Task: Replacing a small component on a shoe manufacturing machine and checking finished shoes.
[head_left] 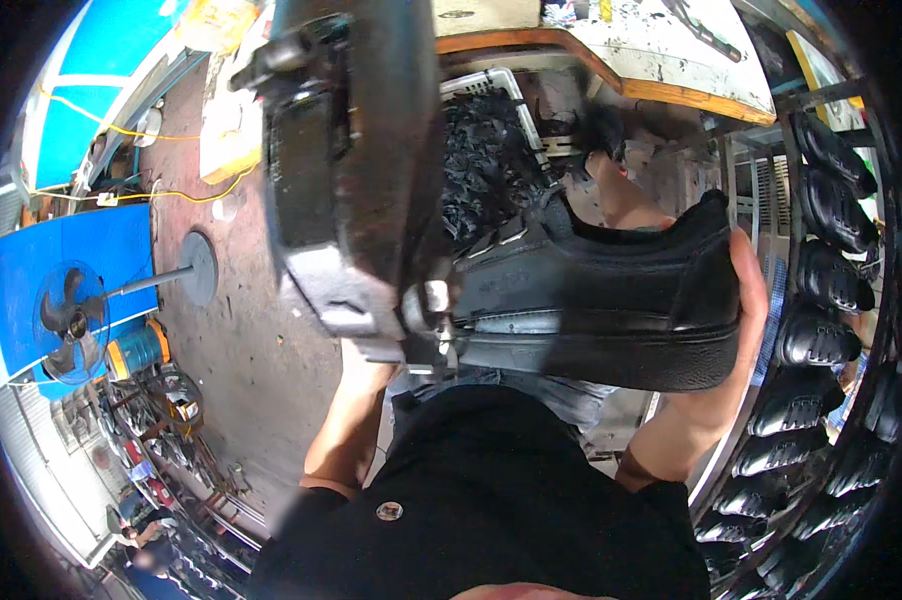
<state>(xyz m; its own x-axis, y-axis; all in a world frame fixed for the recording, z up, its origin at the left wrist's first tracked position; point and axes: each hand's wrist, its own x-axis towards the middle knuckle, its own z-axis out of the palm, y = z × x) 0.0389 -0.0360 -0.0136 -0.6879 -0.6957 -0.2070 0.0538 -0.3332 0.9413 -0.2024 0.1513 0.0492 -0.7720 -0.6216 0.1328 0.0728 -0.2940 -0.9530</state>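
A black leather shoe [611, 290] lies on its side across the middle of the view, its toe end at the sewing-machine-like dark metal head [346, 200]. My right hand [750, 310] is wrapped round the shoe's heel end from the right. The metal head, large and close, has a small bright metal foot and guide [431, 325] against the shoe's sole edge. My left hand [369, 368] goes behind the lower part of this head; only its wrist side shows and its fingers are hidden.
A white basket [516, 105] full of black scraps stands beyond the shoe. Racks of black shoes [816, 335] line the right side. A worktable [671, 60] is at the far right. A standing fan [71, 315] is at the left, and a person [151, 555] at lower left.
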